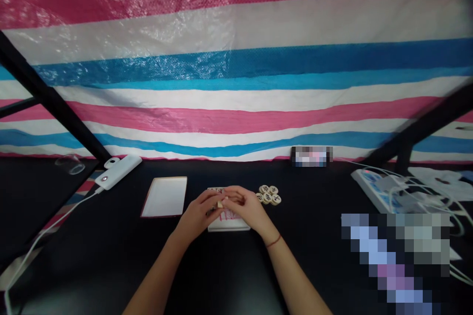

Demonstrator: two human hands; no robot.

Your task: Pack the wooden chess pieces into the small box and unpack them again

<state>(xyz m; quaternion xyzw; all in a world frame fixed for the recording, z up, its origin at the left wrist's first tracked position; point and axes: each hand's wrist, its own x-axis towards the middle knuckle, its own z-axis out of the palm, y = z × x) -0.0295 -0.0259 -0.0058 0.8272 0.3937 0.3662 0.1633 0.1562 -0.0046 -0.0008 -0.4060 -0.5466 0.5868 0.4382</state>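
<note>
One striped plastic sheet (258,118), woven and glossy at upper left, pink, white and blue; hangs across the upper half of the frame. One table (111,256), black, smooth, faintly reflective; spans the lower half. Two dark bars (70,118), straight, slanting at the frame's left and right edges.

Two bare hands, lower centre. Left hand (201,210): fingers curled, thumb and fingertips closed about a small pale piece. Right hand (246,205): fingers bent inward over the same spot; whether it also grips cannot be told.

One power strip (369,192), white and blue, hard-cased, with pale cables, right of frame. One shallow lid (165,198), rectangular, white inside, dark red at its lower edge; left of the left hand, well apart from it. One flat white box (229,229), rectangular, directly beneath both hands; its long axis seems to run up the frame. Red markings (229,216) on its face, too small to read.

One white device (118,172), rounded, corded, left. One clear glass (76,165), far left.

About five round discs (275,199) on view, pale, thick, dark-charactered, clustered just right of the right hand, the nearer of the two.

One red cord (274,240), thin, on the right wrist. One small pale piece (219,204), between the hands, above the box; long axis unclear.
</note>
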